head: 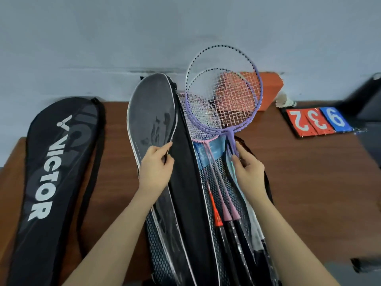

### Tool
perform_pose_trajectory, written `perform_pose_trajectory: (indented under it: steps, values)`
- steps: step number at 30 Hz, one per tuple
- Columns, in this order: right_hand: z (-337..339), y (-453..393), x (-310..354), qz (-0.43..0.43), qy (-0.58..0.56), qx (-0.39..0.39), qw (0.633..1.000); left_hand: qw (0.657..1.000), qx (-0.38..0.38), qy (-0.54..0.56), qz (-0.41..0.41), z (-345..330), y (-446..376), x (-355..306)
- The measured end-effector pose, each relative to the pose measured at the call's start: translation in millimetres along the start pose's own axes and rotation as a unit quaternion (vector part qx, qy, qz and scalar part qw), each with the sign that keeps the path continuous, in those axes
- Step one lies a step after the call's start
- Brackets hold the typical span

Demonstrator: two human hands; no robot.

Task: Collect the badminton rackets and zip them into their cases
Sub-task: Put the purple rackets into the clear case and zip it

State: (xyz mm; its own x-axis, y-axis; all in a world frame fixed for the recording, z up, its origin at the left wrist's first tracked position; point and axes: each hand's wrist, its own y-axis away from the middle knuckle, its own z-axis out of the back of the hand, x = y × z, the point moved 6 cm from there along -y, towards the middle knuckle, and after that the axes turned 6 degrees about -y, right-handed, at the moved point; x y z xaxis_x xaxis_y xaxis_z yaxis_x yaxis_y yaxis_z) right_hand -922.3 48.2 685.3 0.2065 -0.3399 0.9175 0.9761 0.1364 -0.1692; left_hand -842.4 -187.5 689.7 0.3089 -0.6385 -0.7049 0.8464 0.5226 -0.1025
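Observation:
An open black racket case (185, 182) lies in the middle of the brown table, its grey-lined flap (152, 112) lifted. My left hand (156, 168) grips the flap's edge. Two purple rackets (224, 89) stick up out of the case with their heads raised above it. My right hand (247, 172) pinches their purple shafts. A pink racket (198, 124) and an orange-necked racket (216, 215) lie inside the case. A closed black VICTOR case (53, 178) lies at the left.
An orange box (270, 87) stands behind the racket heads by the grey wall. A white shuttlecock (285, 101) and a flip scoreboard (317, 120) showing 2, 3, 9 lie at the right. A dark object (367, 100) sits at the far right edge.

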Motion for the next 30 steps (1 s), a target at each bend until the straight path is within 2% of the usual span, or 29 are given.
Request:
perform_pose_trajectory:
  steps: [6, 14, 22, 25, 30]
  values:
    - [29.4, 24.4, -10.7, -0.003, -0.002, -0.014, 1.0, 0.999, 0.03, -0.011, 0.013, -22.4, -2.7, -11.8]
    - [39.2, 64.3, -41.2, 0.038, 0.109, 0.007, 0.993, 0.996, -0.043, 0.01, 0.077, -29.7, 2.7, -10.2]
    - [46.3, 88.8, -65.7, -0.022, 0.128, 0.033, 0.991, 0.995, -0.058, -0.006, 0.087, -31.0, 7.3, -11.8]
    - [48.2, 92.2, -77.1, -0.074, 0.145, 0.046, 0.986, 0.995, -0.055, -0.021, 0.084, -30.8, 4.7, -11.2]
    - [44.5, 94.4, -84.3, -0.113, 0.106, 0.088, 0.984, 0.996, -0.051, -0.029, 0.068, -30.0, 4.5, -10.8]
